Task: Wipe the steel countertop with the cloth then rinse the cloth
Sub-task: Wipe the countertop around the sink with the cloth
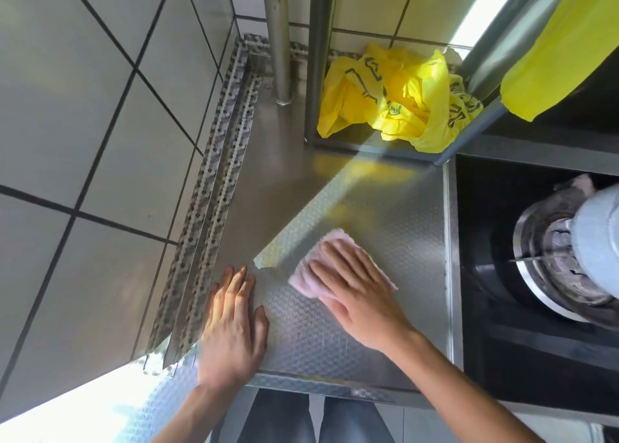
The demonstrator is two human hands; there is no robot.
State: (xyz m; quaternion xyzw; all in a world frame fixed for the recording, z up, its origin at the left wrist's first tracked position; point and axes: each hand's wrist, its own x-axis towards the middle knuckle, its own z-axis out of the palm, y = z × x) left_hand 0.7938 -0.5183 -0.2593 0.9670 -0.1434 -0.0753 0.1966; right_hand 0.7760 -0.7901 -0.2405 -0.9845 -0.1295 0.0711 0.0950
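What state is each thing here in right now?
Pink cloth: flat on the counter, pressed under the right hand.
Right hand: open, fingers straight on the cloth.
Left hand: open, flat on the steel countertop.
Yellow bag: crumpled, lying at the back.
Burner: no flame visible.

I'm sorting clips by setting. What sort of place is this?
Most likely a kitchen: a gas burner with a pot sits beside a steel countertop against a tiled wall, and the right hand presses a pink cloth on the steel.
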